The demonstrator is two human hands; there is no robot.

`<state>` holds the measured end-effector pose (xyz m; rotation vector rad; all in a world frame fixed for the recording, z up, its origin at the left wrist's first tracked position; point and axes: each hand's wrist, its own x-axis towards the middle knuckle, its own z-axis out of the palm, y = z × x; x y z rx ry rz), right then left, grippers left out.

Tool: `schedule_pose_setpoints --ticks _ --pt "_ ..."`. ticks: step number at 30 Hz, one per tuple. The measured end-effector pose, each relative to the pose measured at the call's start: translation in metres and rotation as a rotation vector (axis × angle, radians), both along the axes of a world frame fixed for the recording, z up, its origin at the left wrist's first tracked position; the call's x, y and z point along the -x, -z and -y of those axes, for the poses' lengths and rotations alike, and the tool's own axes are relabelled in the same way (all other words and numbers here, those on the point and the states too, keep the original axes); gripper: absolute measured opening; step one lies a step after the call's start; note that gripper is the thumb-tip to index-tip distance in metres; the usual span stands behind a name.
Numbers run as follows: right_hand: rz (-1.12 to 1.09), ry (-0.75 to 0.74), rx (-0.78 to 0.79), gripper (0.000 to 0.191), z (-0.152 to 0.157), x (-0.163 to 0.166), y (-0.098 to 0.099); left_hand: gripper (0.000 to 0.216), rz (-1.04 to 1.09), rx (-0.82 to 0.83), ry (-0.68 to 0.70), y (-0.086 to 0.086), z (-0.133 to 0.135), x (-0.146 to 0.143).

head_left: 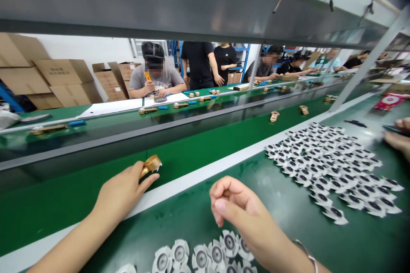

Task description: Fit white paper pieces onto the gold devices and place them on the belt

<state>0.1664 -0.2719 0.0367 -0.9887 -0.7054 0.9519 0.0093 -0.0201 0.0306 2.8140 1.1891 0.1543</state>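
A grey overhead shelf [160,4] spanned the top of the frame. Below it, a green belt [205,147] ran from the lower left towards the upper right, edged by a pale strip. A dark green surface [179,209] filled the lower right, on the near side of that strip. Cardboard boxes [62,70] were stacked at the upper left.

Across the belt, a person in a grey shirt [173,77] sat left of the upper centre, holding a yellow tool [147,76] over a white sheet [110,106]. Beside that seat stood a person in black [197,62], and more people sat along the line at the upper right.

The left hand [123,187], left of centre, reached over the belt and grasped a gold shell [152,162] between thumb and fingers; white prongs showed at the shell's edge. The right hand [240,204], at the lower centre, was released, its fingers loosely curled above the surface, near a cluster of grey fan wheels [201,258] at the bottom edge. Part of another person's hand [399,140] showed at the right edge.

A larger spread of fan wheels lay at the right, below a pink packet [389,101]. Smallest were the blue pieces [77,123] beyond the belt and a thin bracelet [306,256] on the right wrist.
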Motion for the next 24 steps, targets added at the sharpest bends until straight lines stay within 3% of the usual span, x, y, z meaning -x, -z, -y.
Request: schedule_pose_setpoints --ticks 3,5,7,12,14,17,24 --pt "-0.009 -0.009 0.016 0.024 0.001 0.003 -0.001 0.055 -0.027 -0.063 0.006 0.012 -0.016 -0.001" --pt "-0.023 -0.039 0.038 0.024 0.003 0.006 -0.001 0.057 0.031 -0.178 0.031 0.009 -0.011 0.0" --pt "-0.049 -0.077 0.073 0.023 0.005 0.009 0.0 0.054 0.172 -0.261 0.129 -0.005 0.011 0.001" --pt "-0.065 -0.179 0.164 0.024 0.01 0.016 0.002 0.02 0.536 -0.046 0.547 -0.053 0.099 0.006" --pt "-0.076 -0.21 0.185 0.026 0.01 0.019 0.002 0.012 0.568 -0.034 0.609 -0.061 0.124 0.007" --pt "-0.111 -0.234 0.223 0.026 0.009 0.024 -0.001 0.015 0.578 -0.094 0.607 -0.059 0.142 0.009" --pt "-0.107 -0.227 0.313 0.027 0.009 0.033 -0.002 0.012 0.47 -0.067 0.592 -0.047 0.145 0.019"
